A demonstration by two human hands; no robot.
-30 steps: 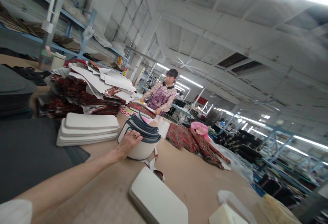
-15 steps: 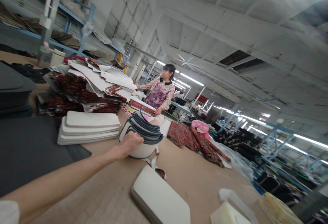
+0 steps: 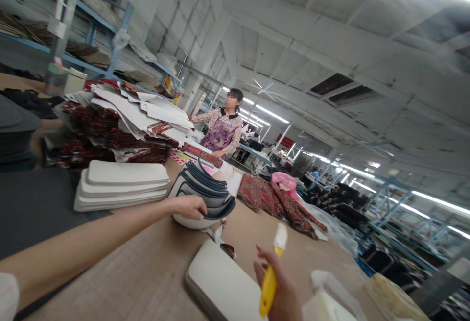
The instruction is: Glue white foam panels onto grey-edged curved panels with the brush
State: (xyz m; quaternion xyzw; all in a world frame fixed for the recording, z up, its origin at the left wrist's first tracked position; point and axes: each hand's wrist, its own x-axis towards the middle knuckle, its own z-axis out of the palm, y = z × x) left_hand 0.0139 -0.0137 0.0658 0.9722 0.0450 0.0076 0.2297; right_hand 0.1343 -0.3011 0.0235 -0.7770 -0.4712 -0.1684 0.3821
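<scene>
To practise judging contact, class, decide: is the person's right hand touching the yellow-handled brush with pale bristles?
Touching: the head view shows the right hand holding the yellow-handled brush, its handle lying within the grasp.

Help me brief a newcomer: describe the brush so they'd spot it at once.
On the brown tabletop, find the nearest pale-topped pad stack. At its right, the right hand holds the brush, bristles up. Its bright yellow handle stands out from that stack.

A white sleeve (image 3: 7, 294) leaves the left forearm (image 3: 91, 238) bare
</scene>
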